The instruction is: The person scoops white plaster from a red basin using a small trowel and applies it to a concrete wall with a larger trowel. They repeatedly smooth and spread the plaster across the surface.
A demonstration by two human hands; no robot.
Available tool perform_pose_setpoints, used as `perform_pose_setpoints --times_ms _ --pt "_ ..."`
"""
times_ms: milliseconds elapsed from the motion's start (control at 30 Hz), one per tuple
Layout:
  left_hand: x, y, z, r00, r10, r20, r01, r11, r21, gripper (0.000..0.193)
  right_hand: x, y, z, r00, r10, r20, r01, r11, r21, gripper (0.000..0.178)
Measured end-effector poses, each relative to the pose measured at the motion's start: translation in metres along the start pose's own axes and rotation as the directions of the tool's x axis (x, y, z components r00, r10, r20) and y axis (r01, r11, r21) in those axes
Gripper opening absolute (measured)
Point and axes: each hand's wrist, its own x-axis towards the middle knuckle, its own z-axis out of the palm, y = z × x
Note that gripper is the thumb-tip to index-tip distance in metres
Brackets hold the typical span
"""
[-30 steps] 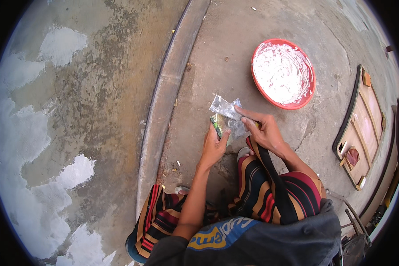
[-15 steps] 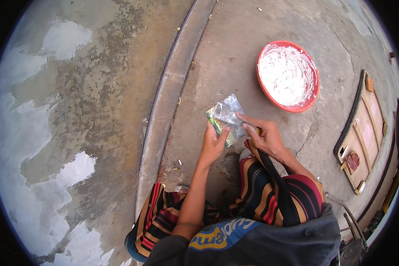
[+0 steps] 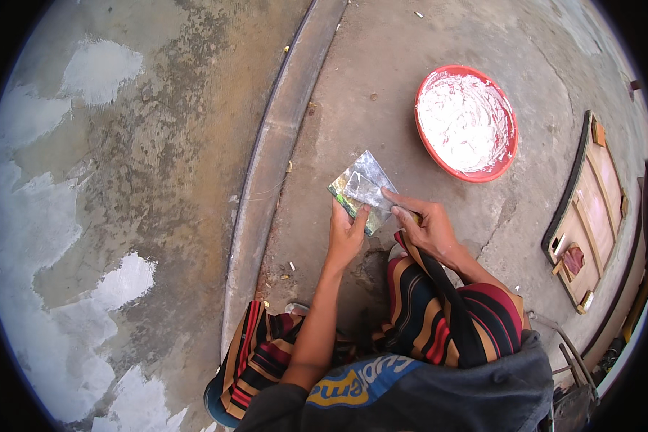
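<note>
A flat, thin, square plate, grey with green and yellow patterning, is gripped by my left hand, its thumb on the upper face. My right hand is closed round the handle of a putty knife, with the forefinger stretched along it. The knife's whitish-smeared blade lies across the plate, overlapping it. To the far right of both hands stands a red basin holding thick white paste. Most of the knife's handle is hidden by my fingers.
On the left is a mottled grey-brown surface with white patches. A raised strip borders it. A wooden framed panel lies at the right, near thin metal legs. Small bits of litter dot the concrete floor.
The putty knife blade has slid slightly left over the plate, and a white smear now shows along its edge. Both hands have shifted a little left. The basin stays where it was.
</note>
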Motion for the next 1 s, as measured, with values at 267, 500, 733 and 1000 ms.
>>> perform_pose_setpoints --times_ms 267,500,733,1000 --pt "-0.001 0.015 0.004 0.989 -0.139 -0.045 0.132 0.984 -0.119 0.056 0.013 -0.008 -0.016 0.995 0.085 -0.059 -0.083 0.996 0.032 0.036" --pt "0.002 0.020 -0.006 0.988 -0.142 -0.055 0.104 0.892 -0.440 0.055 -0.006 0.016 -0.011 0.992 0.112 0.061 -0.103 0.986 -0.133 0.037" --pt "-0.003 0.003 -0.003 0.983 -0.124 -0.138 0.090 0.970 -0.227 0.050 0.004 -0.004 -0.004 0.997 0.036 0.075 -0.023 0.986 -0.166 0.036" --pt "-0.011 -0.011 0.005 0.988 -0.142 -0.057 0.137 0.987 -0.081 0.043 0.012 -0.023 -0.007 0.993 0.107 0.052 -0.101 0.990 -0.103 0.037"
